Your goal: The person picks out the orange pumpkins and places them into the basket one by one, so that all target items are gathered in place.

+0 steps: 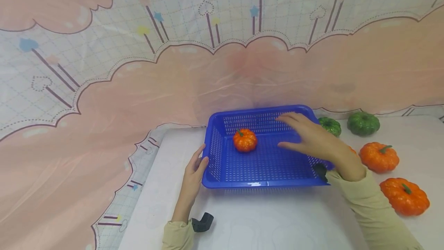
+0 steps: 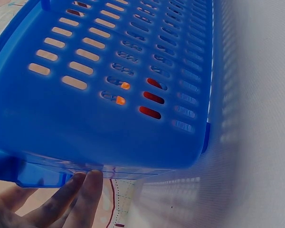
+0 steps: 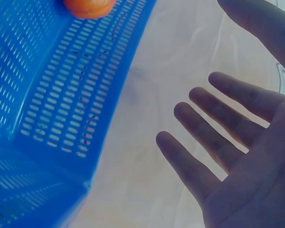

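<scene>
A blue plastic basket (image 1: pixel 253 184) with slotted walls sits on the white table, one small orange pumpkin (image 1: pixel 245 140) inside it toward the left. My left hand (image 1: pixel 192 173) holds the basket's left rim, its thumb at the lip; in the left wrist view the fingers (image 2: pixel 88 199) reach under the rim to the side wall. Over the basket's right end hovers my right hand (image 1: pixel 305 134), fingers and thumb spread apart with nothing between them. The right wrist view shows that palm (image 3: pixel 261 190) and the spread fingers beside the basket wall (image 3: pixel 76 85).
Right of the basket lie two green pumpkins, one dark green (image 1: pixel 363 123) and one partly hidden (image 1: pixel 330 126). Nearer are larger orange pumpkins (image 1: pixel 379 157) (image 1: pixel 404 196), with another mostly behind my right hand. A patterned pink and white cloth (image 1: pixel 243 76) hangs behind the table.
</scene>
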Available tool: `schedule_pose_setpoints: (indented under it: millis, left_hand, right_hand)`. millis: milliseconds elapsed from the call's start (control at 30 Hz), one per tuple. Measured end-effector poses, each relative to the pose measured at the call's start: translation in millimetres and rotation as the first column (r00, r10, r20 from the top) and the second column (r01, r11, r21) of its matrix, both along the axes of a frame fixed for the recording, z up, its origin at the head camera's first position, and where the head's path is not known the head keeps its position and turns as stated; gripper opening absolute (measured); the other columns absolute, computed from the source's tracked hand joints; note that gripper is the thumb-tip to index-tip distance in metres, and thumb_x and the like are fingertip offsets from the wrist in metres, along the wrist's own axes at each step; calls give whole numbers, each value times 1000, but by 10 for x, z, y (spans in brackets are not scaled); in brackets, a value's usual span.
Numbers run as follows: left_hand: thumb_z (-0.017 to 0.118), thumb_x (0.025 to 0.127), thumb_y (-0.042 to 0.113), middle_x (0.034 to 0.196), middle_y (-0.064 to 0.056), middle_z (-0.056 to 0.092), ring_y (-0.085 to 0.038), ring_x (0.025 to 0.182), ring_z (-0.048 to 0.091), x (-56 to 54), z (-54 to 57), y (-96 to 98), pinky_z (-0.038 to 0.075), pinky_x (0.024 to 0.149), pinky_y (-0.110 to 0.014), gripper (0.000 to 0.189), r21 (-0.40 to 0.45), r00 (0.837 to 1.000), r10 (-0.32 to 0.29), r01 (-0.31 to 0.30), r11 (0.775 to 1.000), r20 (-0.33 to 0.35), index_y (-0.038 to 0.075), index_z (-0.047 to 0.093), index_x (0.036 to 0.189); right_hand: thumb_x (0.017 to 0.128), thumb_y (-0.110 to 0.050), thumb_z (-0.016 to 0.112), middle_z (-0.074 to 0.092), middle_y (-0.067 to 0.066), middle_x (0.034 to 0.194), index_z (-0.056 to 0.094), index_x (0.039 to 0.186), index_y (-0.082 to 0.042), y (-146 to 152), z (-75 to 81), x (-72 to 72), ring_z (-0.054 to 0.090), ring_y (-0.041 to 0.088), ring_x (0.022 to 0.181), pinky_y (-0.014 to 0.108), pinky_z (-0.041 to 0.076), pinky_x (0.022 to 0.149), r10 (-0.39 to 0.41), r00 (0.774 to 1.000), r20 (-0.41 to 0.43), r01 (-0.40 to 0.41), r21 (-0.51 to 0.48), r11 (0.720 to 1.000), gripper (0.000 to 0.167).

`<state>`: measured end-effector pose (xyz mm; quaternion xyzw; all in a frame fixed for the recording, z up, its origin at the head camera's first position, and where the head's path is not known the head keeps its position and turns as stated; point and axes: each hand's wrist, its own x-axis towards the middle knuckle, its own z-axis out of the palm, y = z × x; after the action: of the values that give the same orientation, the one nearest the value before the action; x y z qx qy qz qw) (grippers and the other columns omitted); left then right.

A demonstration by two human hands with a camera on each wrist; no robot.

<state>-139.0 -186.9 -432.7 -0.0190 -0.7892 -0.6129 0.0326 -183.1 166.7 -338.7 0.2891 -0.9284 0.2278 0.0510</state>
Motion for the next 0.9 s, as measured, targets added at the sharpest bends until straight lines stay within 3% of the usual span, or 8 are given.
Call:
schedule_pose_setpoints:
  millis: [533,900]
  left_hand:
    - [50,105,31,140,-25,54,-40,129,53,5,5,2,38,110,-59,53,-2,1000,2,-2,1000,5,16,36,154]
    - [50,105,31,142,-25,52,-41,131,52,3,-3,-2,38,110,-59,53,-4,1000,3,-3,1000,2,17,37,154]
  right_hand:
    - [91,-42,72,42,19,150,43,147,-6,216,-31,89,38,40,139,63,37,108,-60,996,67,61,-13,998,73]
    - [90,-39,73,43,21,149,45,145,-5,356,-33,158,37,43,139,65,33,109,-75,996,48,78,-56,995,70]
